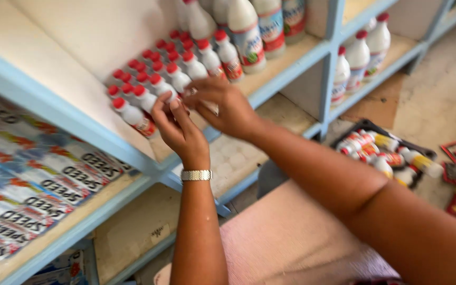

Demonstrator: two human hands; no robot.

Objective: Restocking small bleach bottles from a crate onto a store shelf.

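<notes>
My hands blur with motion and cover the bottle (pixel 207 103) between them, so I cannot tell whether my fingers grip it or only touch it. My left hand (pixel 178 129), with a watch (pixel 196 175) at the wrist, and my right hand (pixel 222 108) meet at the front edge of the blue shelf (pixel 270 87), just beside the rows of small red-capped bottles (pixel 159 74), where the bare board toward the edge leaves some room. More bottles lie in a tray (pixel 383 153) on the floor, well apart.
</notes>
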